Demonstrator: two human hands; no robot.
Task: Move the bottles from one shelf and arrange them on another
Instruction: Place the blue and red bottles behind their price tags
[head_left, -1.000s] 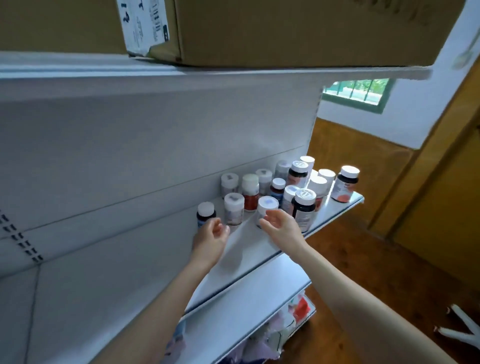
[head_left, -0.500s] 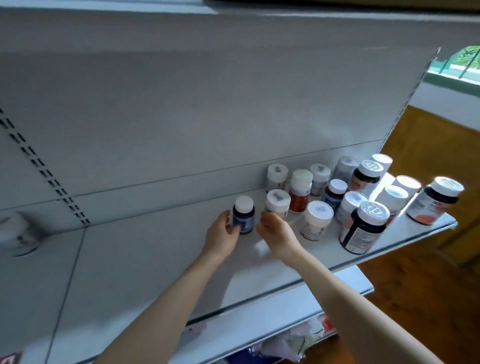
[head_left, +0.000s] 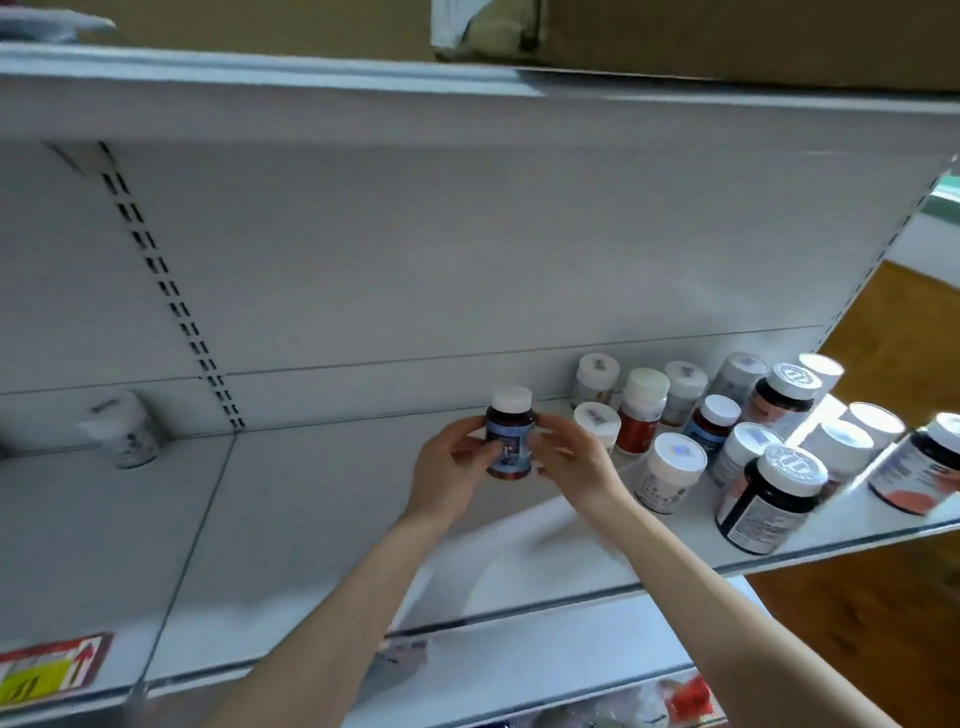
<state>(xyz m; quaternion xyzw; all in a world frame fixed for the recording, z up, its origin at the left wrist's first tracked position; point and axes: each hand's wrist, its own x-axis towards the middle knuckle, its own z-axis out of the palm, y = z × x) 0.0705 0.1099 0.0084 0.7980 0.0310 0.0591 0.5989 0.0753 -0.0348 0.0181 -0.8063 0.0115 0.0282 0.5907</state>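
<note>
Both hands clasp one small blue-label bottle (head_left: 509, 440), left hand (head_left: 451, 474) and right hand (head_left: 573, 464) closed on opposite sides, probably to steady it upright; it seems just above the white shelf (head_left: 311, 519), left of the bottle cluster (head_left: 727, 441)

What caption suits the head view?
Both hands, left and right, hold one bottle above the shelf.

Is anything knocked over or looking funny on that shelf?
Nothing has tipped or spilled. One white bottle stands alone, far left of the cluster. It looks tilted, but the picture is blurry there.
</note>
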